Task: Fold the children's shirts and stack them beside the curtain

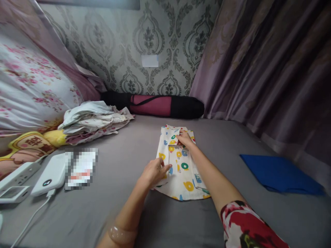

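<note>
A small white shirt (178, 179) printed with yellow, green and blue figures lies on the grey sheet in front of me, its sides folded inward and its hem toward me. Near the top of it, my right hand (185, 138) is closed on a folded-over flap of the cloth, its fingertips partly hidden. My left hand (155, 170) rests on the folded left side, thumb and finger apart, pressing on the fabric. Part of the shirt's right side is hidden beneath my right forearm.
A blue folded cloth (281, 174) lies to the right. On the left are a white power bank (50, 174) with a cable, a power strip (18, 179), a blurred packet (82, 168) and piled clothes (95, 119). A long black-and-maroon bag (152, 105) lies along the wall.
</note>
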{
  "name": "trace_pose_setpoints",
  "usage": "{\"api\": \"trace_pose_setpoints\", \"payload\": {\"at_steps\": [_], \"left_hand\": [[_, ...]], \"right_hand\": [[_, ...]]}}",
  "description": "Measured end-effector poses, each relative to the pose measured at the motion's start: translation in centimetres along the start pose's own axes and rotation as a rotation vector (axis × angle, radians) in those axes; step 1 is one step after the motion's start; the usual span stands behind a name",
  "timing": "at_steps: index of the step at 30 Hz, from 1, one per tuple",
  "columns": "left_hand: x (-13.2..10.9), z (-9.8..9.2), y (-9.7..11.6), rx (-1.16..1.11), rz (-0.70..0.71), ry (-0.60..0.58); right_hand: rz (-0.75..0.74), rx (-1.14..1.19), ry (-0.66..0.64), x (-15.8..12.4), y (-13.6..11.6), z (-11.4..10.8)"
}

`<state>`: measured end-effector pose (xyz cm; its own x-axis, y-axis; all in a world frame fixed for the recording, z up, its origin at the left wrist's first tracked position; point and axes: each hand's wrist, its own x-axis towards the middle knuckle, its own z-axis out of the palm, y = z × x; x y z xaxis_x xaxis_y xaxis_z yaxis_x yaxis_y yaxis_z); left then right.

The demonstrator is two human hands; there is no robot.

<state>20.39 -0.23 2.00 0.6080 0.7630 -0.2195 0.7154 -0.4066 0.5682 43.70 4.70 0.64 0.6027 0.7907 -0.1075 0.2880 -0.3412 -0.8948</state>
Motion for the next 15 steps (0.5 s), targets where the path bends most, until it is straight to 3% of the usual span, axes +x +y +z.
{"api": "trace_pose_setpoints", "payload": {"at_steps": [6, 9, 12, 15], "left_hand": [[-0.7, -0.8, 1.2, 0.071, -0.042, 0.053], [-1.1, -0.8, 1.7, 0.126, 0.077, 0.146], [-1.1, -0.1, 1.6, 0.192, 0.278, 0.205], [-0.6, 0.9, 1.1, 0.268, 0.321, 0.157]], "right_hand": [[-0.074, -0.244, 0.098, 0.1, -0.5, -1.6], [-0.274, -0.505, 0.178, -0.4, -1.4, -1.1], [-0.524, -0.714, 0.034, -0.9, -2.4, 1.0], [-0.65, -0.827, -0.164, -1.1, -2.7, 3.8]]}}
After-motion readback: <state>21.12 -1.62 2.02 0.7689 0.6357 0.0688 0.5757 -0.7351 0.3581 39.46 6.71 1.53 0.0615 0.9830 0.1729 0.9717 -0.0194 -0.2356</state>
